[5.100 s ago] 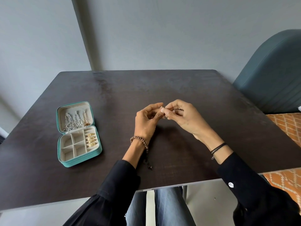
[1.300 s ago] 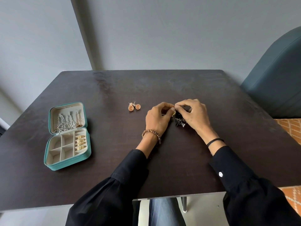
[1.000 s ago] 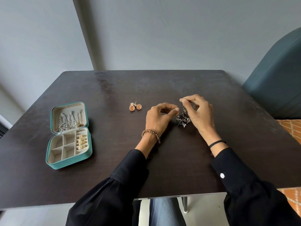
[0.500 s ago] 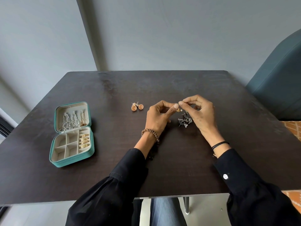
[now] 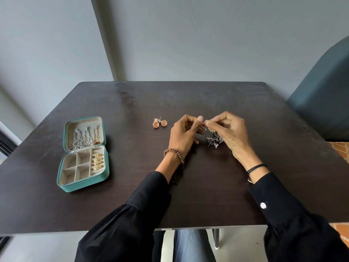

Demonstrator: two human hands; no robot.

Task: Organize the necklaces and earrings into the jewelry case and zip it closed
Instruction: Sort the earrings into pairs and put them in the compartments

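Gold earring [image 5: 207, 128] is being held over mid-table [image 5: 188, 95], with left hand [image 5: 184, 136] and right hand [image 5: 229, 132] each pinching it, thumb to forefinger, other fingers curling. Silver earrings [image 5: 215, 141] are lying under the right hand. Round pair [image 5: 159, 123] is lying near the left hand. Open case [image 5: 83, 183] is sitting well left.

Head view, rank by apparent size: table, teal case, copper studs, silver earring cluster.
1. Dark brown table.
2. Open teal jewelry case.
3. Unranked, look alike: round copper stud pair, silver beaded earring cluster.

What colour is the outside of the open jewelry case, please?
Teal jewelry case, cream lining; head view.
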